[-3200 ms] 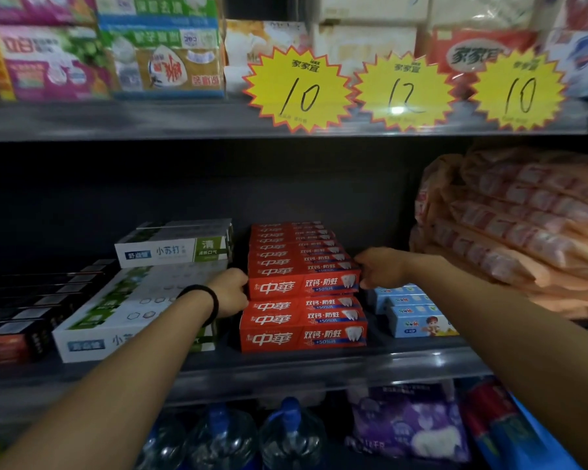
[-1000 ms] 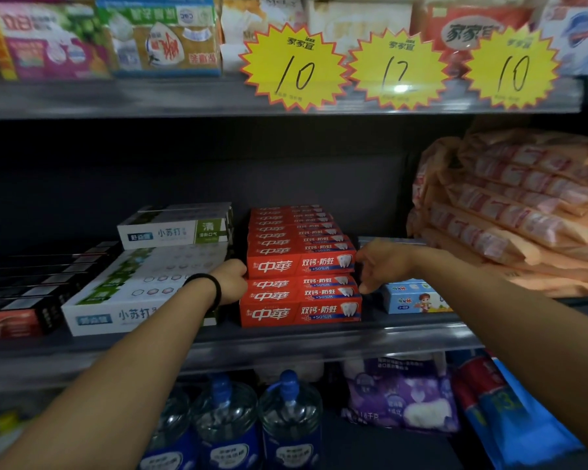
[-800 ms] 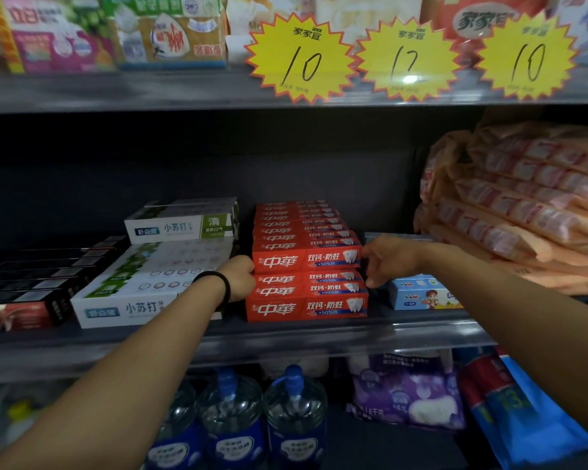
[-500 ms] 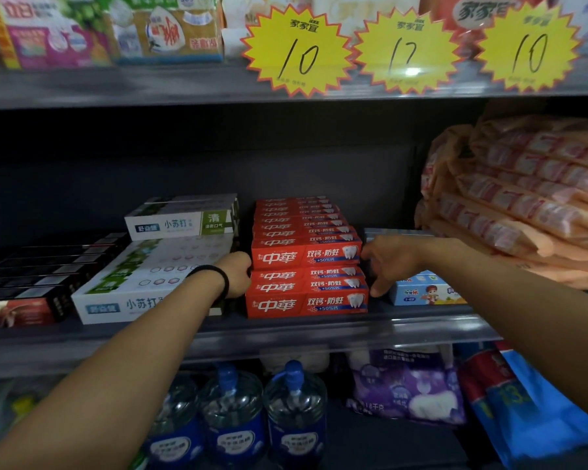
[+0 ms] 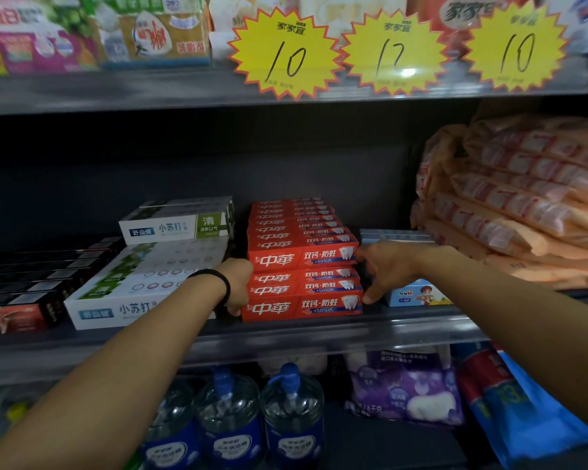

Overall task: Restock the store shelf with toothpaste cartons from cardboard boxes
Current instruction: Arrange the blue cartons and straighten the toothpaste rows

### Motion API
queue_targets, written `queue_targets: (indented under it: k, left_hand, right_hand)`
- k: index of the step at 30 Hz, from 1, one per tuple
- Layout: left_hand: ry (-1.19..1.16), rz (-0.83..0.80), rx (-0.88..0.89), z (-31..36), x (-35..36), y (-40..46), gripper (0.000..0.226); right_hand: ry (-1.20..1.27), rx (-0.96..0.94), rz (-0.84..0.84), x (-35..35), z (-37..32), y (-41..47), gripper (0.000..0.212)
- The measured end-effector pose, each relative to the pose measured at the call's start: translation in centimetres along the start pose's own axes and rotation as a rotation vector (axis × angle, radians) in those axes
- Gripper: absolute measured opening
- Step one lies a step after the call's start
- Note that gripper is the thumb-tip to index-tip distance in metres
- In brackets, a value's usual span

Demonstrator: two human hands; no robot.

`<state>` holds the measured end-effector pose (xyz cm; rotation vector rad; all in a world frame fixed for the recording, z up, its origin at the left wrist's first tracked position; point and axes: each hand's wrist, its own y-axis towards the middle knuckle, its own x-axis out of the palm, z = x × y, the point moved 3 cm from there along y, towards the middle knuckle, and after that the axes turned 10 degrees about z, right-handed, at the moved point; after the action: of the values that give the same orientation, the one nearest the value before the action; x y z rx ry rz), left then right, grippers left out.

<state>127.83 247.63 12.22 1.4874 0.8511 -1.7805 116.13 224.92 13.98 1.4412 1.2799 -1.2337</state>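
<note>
Red toothpaste cartons [image 5: 302, 259] lie stacked in rows on the middle shelf [image 5: 319, 337], printed faces toward me. My left hand [image 5: 240, 283], a black band on its wrist, presses against the stack's left end with curled fingers and holds nothing. My right hand [image 5: 384, 269] touches the stack's right end. Its fingers are spread at the upper row and its thumb reaches down to the bottom row. No cardboard box is in view.
White-and-green toothpaste cartons [image 5: 143, 286] and black cartons [image 5: 31, 283] lie left of the stack. Small blue children's cartons [image 5: 418, 295] and orange packs [image 5: 523, 205] lie to the right. Water bottles [image 5: 231, 415] stand on the shelf below. Yellow price stars [image 5: 286, 52] hang above.
Both hands stay at the ends of the red stack. The right hand has slid lower and opened, its thumb now by the bottom row. The red rows look squarer.
</note>
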Motion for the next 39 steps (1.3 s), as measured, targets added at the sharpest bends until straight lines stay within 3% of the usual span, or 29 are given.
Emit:
queue_targets:
  k: [16,19,24,32,39]
  left_hand:
    - [-0.241,0.02,-0.045,-1.2,0.5,0.0,0.051]
    - [-0.286,0.023,-0.048,-1.7,0.2,0.7,0.033]
    - [-0.352,0.084,-0.031,-1.6,-0.6,1.8,0.027]
    - [-0.263,0.175,-0.047,-0.7,-1.8,2.4,0.026]
    - [-0.294,0.184,-0.074,-1.0,-2.0,3.3,0.032]
  right_hand:
    - [-0.012,-0.018,-0.021,0.1,-0.4,-0.3,0.054]
    - [-0.115,0.028,0.07,-1.4,0.7,0.1,0.047]
    - [-0.214,0.105,0.162,-1.7,1.8,1.2,0.047]
    - [-0.187,0.079,0.197,-1.3,2.0,2.9,0.039]
    - [0.024,0.006,0.21,-1.3,1.0,3.5,0.034]
